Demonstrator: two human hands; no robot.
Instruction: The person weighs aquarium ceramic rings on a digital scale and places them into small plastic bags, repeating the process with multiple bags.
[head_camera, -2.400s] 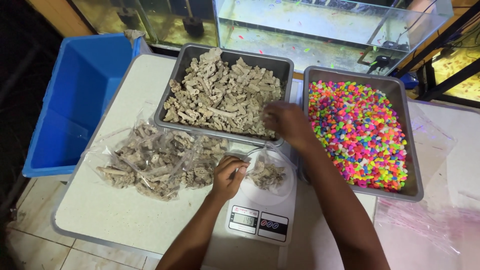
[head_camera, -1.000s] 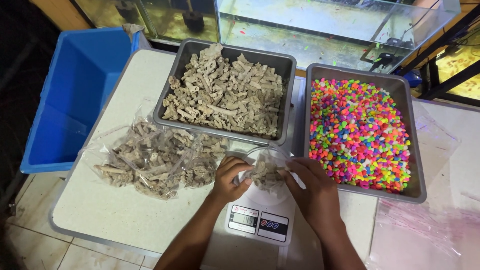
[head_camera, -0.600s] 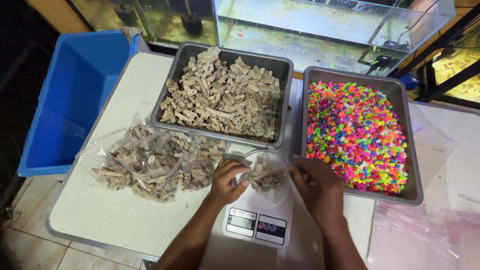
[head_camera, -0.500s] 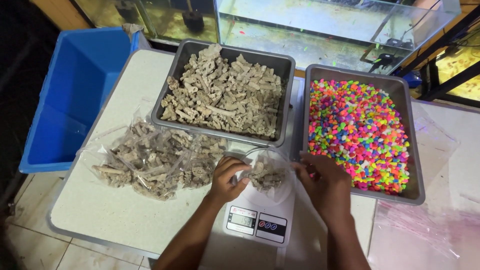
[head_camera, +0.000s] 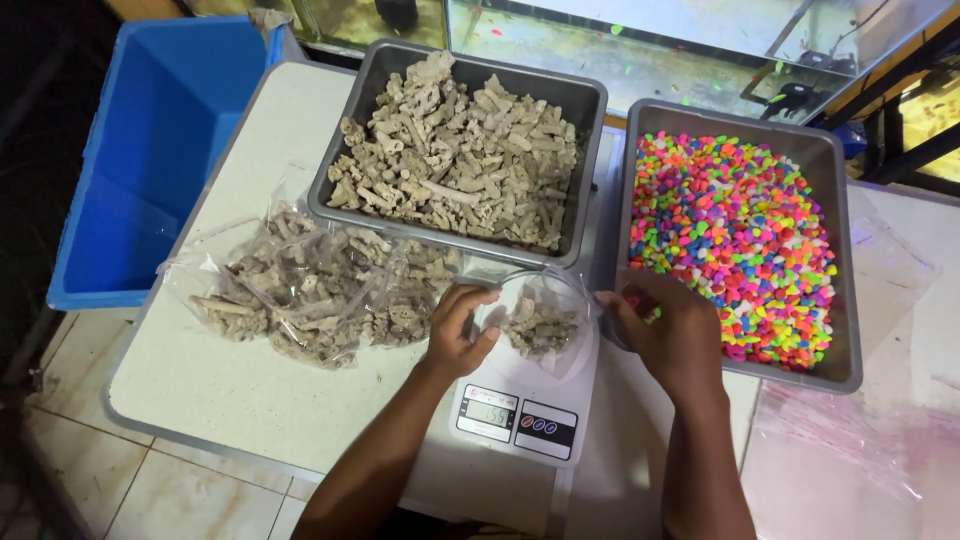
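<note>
A clear plastic bag (head_camera: 541, 325) with a small heap of pale coral rubble rests on a white digital kitchen scale (head_camera: 510, 408). My left hand (head_camera: 458, 328) pinches the bag's left rim. My right hand (head_camera: 668, 332) grips the bag's right rim, so the mouth is held wide. Behind the scale stands a grey tray (head_camera: 340, 165) heaped with the same beige coral pieces. Right of it a second grey tray (head_camera: 848, 270) holds bright multicoloured pebbles.
Several filled clear bags of coral pieces (head_camera: 310, 285) lie on the white table (head_camera: 230, 380) left of the scale. A blue plastic tub (head_camera: 130, 160) sits off the table's left edge. Empty clear bags (head_camera: 850, 450) lie at the right. A glass aquarium (head_camera: 650, 40) stands behind the trays.
My right hand came back from the coral tray to the bag on the scale and took hold of its right rim. My left hand stayed on the left rim.
</note>
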